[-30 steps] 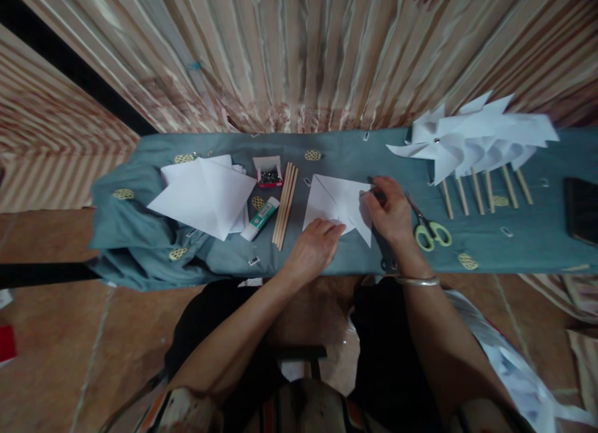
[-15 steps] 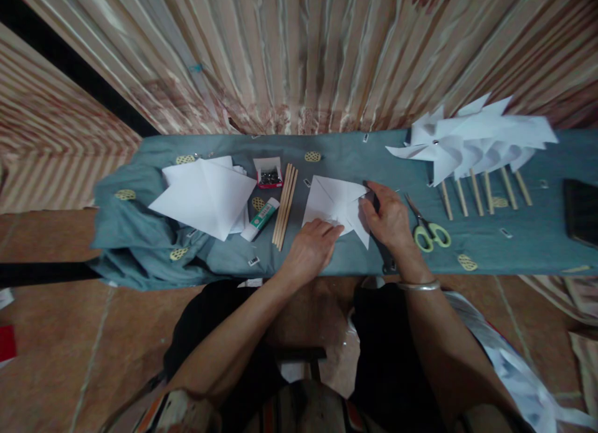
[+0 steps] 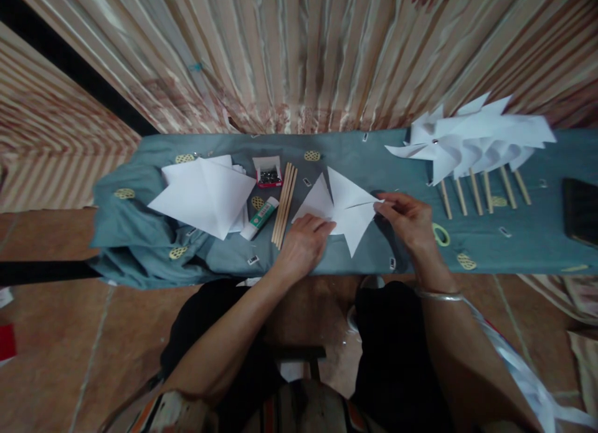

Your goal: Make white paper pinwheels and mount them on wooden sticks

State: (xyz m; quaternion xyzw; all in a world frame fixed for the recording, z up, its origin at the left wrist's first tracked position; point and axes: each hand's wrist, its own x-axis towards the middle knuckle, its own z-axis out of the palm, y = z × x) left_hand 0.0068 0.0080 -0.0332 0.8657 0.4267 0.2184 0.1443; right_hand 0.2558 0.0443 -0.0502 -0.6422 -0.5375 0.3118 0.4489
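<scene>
A white paper pinwheel sheet with cut, pointed flaps lies in front of me on the cloth. At its lower left, my left hand presses and grips the paper with bent fingers. My right hand pinches the tip of the flap that points right, between thumb and fingers. Green-handled scissors are mostly hidden under and behind my right hand. Left of the sheet lie several thin wooden sticks.
A small box of metal pins and a glue stick lie beside the sticks. Further left is a pile of white paper. Finished pinwheels on sticks lie at the right, near a dark object. A curtain hangs behind.
My right hand has moved right, drawing a flap's tip outward. The paper has turned and its flaps have spread. My left hand has shifted slightly left. The scissors have become mostly covered.
</scene>
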